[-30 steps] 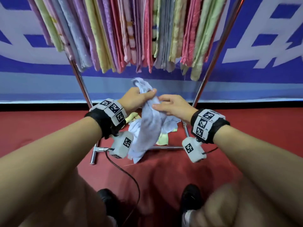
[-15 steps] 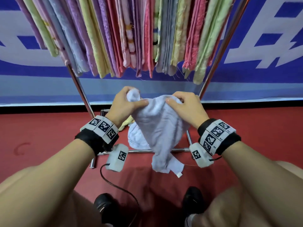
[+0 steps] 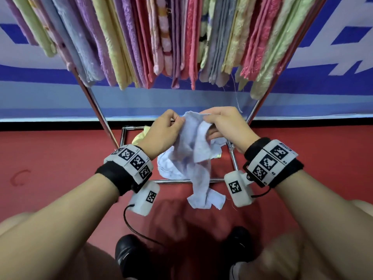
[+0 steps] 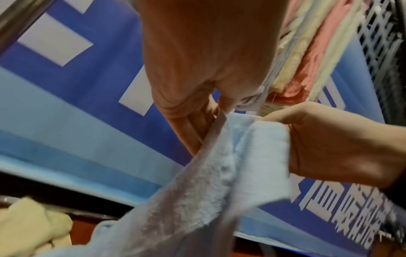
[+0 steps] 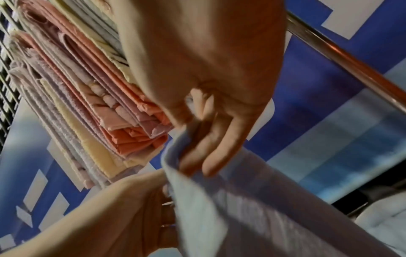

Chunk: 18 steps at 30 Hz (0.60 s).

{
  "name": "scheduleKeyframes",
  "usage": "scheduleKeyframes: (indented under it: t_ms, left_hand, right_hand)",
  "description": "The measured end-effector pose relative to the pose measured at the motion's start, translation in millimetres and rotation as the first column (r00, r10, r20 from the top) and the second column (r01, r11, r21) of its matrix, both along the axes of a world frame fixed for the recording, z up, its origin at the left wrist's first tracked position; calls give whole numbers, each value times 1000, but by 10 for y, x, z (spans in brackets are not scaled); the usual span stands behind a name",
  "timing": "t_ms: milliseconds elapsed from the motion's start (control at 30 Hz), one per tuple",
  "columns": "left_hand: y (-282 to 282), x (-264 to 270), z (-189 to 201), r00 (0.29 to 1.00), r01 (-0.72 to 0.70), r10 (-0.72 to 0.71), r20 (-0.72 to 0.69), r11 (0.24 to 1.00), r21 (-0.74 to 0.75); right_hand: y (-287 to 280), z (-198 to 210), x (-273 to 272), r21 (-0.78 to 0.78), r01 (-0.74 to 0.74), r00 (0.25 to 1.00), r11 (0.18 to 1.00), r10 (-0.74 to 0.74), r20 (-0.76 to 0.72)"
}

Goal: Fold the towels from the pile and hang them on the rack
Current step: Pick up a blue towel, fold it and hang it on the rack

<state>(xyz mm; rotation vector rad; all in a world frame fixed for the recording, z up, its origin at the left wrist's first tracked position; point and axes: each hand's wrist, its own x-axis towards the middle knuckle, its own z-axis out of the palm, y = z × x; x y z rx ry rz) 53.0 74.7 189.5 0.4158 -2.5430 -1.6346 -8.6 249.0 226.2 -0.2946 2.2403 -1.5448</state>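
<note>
Towel (image 3: 198,158) hangs lengthwise below both hands, under the rack (image 3: 260,102). Left hand (image 3: 161,134) and right hand (image 3: 228,128) pinch its top edge, close together.

Hung towels (image 3: 161,37) fill the rack (image 3: 94,104) above a pile (image 3: 171,168) at its base.

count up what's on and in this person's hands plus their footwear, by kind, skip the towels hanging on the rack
hands: 2, left hand and right hand
pale blue towel, gripped by both hands: 1
marker wristbands: 2
wrist cameras: 2
black shoes: 2
total: 9
</note>
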Motion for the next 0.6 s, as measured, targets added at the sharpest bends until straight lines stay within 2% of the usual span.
scheduleKeyframes:
  t_ms: [67,167,300,400,467,533,600]
  left_hand:
    - [33,20,27,1000,-24,24,3,996,89]
    - [64,54,47,1000,-23,25,-8,990,142]
    - [177,174,93,999,45,-44,-9,958,285]
    - [161,268,101,997,81,-79,-21,928,364]
    - [89,293,98,992,122,-122,-25,909,399]
    - [46,325,126,984,175,-178,-26,911,374]
    - [17,328,128,978,204,-207,-25,922,328]
  right_hand:
    - [-43,47,105,-49,-142,982,989,147,121]
    - [-88,27,202,12,-265,962,964,264,64]
    - [-38,-20,219,126,-182,976,975,194,-96]
    - [17,-38,225,331,-93,923,939,206,-325]
    - [36,-63,204,367,-37,899,930,191,-393]
    - [44,-69,156,311,-135,947,941,215,-238]
    - [58,-61,137,270,-278,949,922,308,-73]
